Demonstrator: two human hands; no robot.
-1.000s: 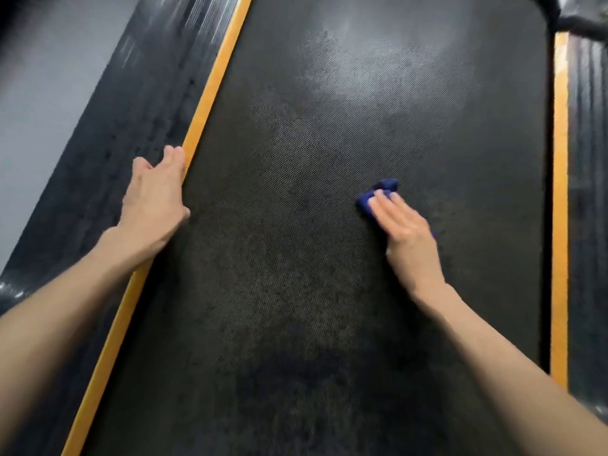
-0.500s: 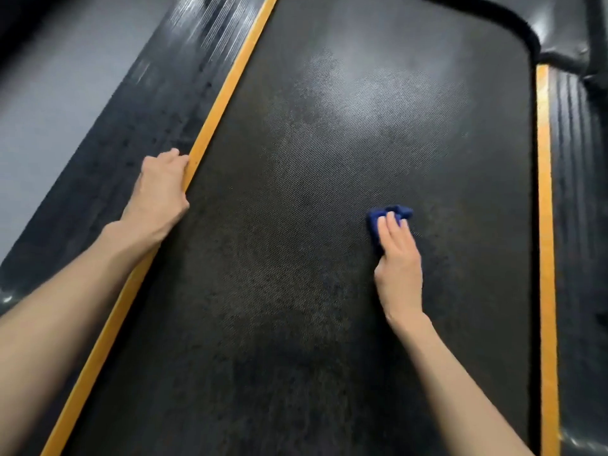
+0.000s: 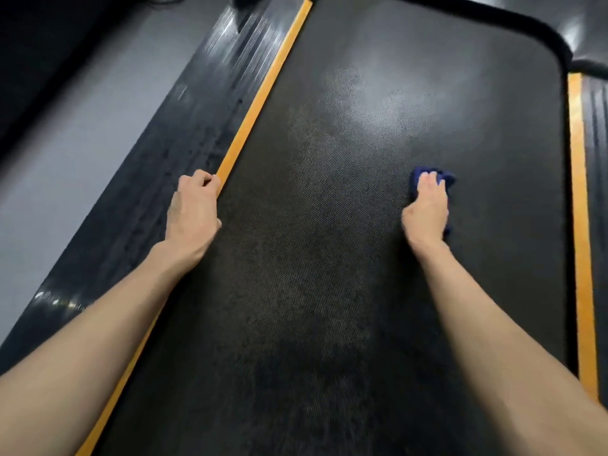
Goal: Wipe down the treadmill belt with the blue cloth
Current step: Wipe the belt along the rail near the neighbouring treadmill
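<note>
The black textured treadmill belt (image 3: 329,258) fills the middle of the view. My right hand (image 3: 427,209) lies on the blue cloth (image 3: 417,178) on the belt's right half and presses it down. Its fingers bend over the bunched front of the cloth, and a bit of blue also shows beside the palm. My left hand (image 3: 192,215) rests with curled fingers on the left orange strip (image 3: 260,93) at the belt's edge and holds nothing.
A ribbed black side rail (image 3: 184,126) runs left of the orange strip, with grey floor (image 3: 65,153) beyond it. A second orange strip (image 3: 579,225) and a rail border the belt on the right. The belt's rounded far end (image 3: 493,14) curves across the top.
My right hand has slid the cloth forward and to the right along the belt, and its fingers have bent over it. The fingers of my left hand have curled up on the orange strip.
</note>
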